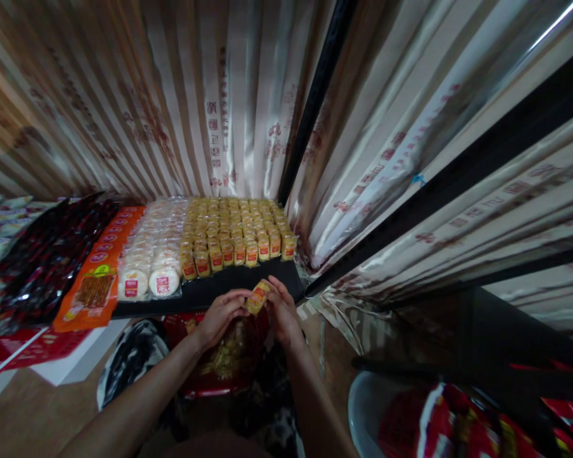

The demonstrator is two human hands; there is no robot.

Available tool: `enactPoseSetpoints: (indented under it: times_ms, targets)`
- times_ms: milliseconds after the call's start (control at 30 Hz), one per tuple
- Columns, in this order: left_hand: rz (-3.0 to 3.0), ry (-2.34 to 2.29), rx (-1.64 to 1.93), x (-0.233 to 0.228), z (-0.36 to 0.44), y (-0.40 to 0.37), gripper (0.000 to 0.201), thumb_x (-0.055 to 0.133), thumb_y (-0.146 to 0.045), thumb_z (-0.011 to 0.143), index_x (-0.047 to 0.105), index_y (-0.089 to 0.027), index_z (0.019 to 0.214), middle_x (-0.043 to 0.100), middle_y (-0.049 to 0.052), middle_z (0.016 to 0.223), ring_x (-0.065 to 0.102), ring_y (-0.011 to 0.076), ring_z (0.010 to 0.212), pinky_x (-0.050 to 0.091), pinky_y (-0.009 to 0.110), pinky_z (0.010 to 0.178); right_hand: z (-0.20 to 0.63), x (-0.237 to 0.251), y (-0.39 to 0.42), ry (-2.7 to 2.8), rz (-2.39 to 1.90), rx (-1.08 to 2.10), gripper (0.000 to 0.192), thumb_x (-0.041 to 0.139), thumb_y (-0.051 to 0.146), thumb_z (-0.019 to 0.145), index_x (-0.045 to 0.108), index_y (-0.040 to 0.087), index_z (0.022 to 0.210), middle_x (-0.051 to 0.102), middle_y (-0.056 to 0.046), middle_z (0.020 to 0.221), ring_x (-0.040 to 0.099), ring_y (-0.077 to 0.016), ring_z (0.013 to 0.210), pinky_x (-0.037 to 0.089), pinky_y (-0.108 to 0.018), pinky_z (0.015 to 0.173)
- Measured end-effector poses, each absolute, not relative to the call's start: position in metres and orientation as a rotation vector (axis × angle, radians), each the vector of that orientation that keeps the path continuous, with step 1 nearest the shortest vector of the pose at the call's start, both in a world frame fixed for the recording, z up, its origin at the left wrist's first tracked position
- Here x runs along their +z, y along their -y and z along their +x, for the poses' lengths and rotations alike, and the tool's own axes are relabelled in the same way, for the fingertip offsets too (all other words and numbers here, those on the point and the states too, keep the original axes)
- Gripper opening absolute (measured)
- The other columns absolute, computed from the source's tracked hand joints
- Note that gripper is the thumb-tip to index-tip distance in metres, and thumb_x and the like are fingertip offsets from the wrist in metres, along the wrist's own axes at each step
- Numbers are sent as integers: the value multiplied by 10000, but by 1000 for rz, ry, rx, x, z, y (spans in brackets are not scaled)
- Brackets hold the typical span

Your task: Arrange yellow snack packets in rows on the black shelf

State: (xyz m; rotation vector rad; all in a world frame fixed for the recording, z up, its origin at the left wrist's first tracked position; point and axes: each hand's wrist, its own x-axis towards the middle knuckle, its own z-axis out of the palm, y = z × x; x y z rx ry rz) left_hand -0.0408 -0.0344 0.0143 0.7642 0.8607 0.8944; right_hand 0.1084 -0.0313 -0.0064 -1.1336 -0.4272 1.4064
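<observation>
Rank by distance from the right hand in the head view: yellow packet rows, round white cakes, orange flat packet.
From the right hand:
1. Yellow packet rows, on the black tray just above the hand.
2. Round white cakes, further left on the same tray.
3. Orange flat packet, farthest, at the tray's left edge.

Bare shelf strip open ahead

The empty front strip of the black display shelf (229, 289) lies passable; rows of small yellow wrapped cakes (233, 232) and round white wrapped cakes (153, 254) block behind it.
</observation>
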Motion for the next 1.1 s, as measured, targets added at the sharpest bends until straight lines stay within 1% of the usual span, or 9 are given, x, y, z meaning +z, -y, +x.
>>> enactPoseSetpoints:
  times_ms: [67,200,267,433,567,667,767,900,1100]
  targets:
    - [840,-934,878,11,-36,31,296,693,-339,683,668,-147,908,665,56,939,599,146,780,454,239,700,111,-6,27,465,-1137,1393,536,663,217,588,544,237,1110,627,-25,1123,626,-161,851,499,-263,695]
    - [907,-1060,858,6,-23,22,315,715,-323,619,625,-156,870,643,-9,658,554,104,578,410,202,574,116,-4,19,508,-1156,1355,573,671,241,585,528,225,1140,627,-41,1118,607,-193,936,495,-299,761]
    - [911,-1115,877,5,-16,18,329,701,-321,610,606,-161,881,619,-28,611,539,102,547,397,197,546,119,-4,15,523,-1162,1327,576,672,254,588,531,219,1145,615,-48,1139,599,-197,958,487,-304,786]
    - [947,-1253,1044,3,-4,3,269,632,-215,616,593,-161,877,621,-11,754,531,89,598,415,198,582,125,-12,12,640,-1198,1231,524,631,245,640,555,233,1158,566,-47,1227,538,-199,1085,438,-316,901]
    - [1117,-1258,1120,2,1,-18,247,569,-147,650,615,-160,893,619,23,883,545,103,691,436,217,658,131,-22,13,858,-1323,1100,397,599,285,707,608,241,1102,601,-35,1171,531,-195,1086,396,-351,968]
    - [1388,-1242,1095,7,5,-36,265,535,-102,666,634,-174,901,613,25,901,560,132,787,443,260,764,134,-30,14,1044,-1418,922,366,581,310,749,607,221,1102,606,-59,1135,550,-195,1037,413,-368,949]
    - [1689,-1160,999,18,12,-51,302,514,-79,681,640,-191,931,610,33,949,562,163,900,431,297,852,137,-35,14,1260,-1517,645,359,574,334,777,607,182,1100,595,-99,1128,529,-216,1054,409,-391,948]
    - [1911,-1065,867,30,26,-66,339,500,-80,708,618,-192,1006,608,44,977,564,176,940,435,314,876,139,-35,11,1429,-1682,322,432,537,347,817,544,132,1191,573,-138,1165,479,-247,1101,383,-418,963]
    - [2053,-997,841,28,43,-89,303,507,-119,762,591,-180,1047,595,63,992,564,191,954,444,334,891,139,-29,-3,1372,-1858,175,470,469,373,857,471,127,1257,589,-137,1144,500,-258,1045,399,-382,889]
